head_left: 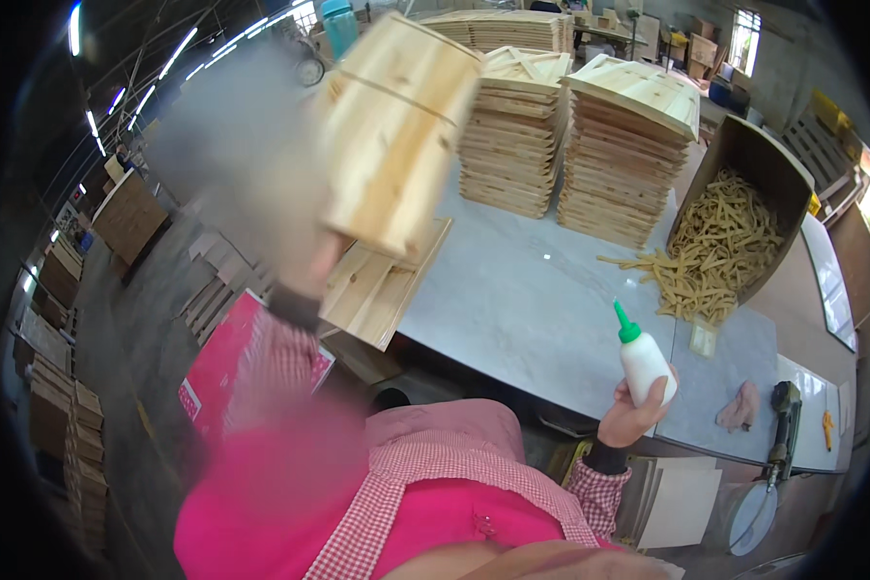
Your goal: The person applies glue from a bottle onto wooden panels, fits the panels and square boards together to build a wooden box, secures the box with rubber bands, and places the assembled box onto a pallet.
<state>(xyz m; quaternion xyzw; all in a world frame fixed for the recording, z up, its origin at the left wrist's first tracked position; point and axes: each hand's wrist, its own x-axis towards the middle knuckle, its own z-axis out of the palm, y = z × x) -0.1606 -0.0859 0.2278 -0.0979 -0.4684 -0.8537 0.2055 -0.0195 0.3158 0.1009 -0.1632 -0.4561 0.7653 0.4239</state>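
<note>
1. The left hand (309, 273) holds up a tilted wooden panel (387, 135) by the surface's (522, 300) left edge; blur hides its fingers, so I cannot tell their closure.
2. The right hand's (638, 414) fingers clamp a white bottle (647, 367) near the front edge.
3. Panel stacks (512, 126) stand farther back.

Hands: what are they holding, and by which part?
Right hand: white bottle, around its lower end. Left hand: apparently a wooden panel, exact grip blurred.
</note>
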